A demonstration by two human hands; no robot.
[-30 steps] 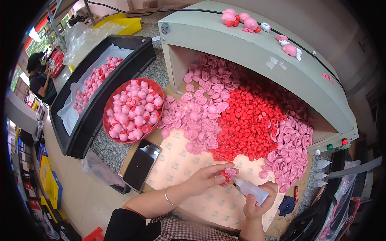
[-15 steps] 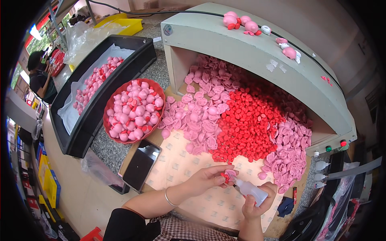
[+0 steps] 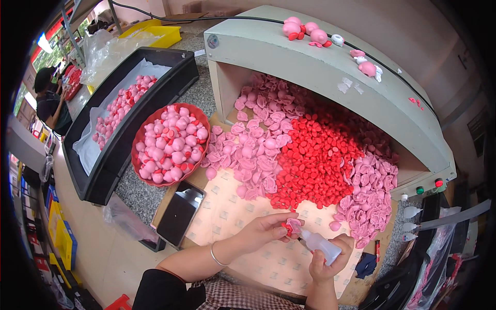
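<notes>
Pink piece [image 3: 294,225] between left hand [image 3: 263,235] fingertips, bottle [image 3: 321,245] nozzle alongside.

So there's a small pink petal-shaped piece with a red bit on it [image 3: 292,226] pinched in the left hand [image 3: 263,233] fingertips, and a little translucent white squeeze bottle [image 3: 320,246] tilted in the right hand [image 3: 330,257], its nozzle touching the piece, just above the tan worktop [image 3: 227,212].
</notes>
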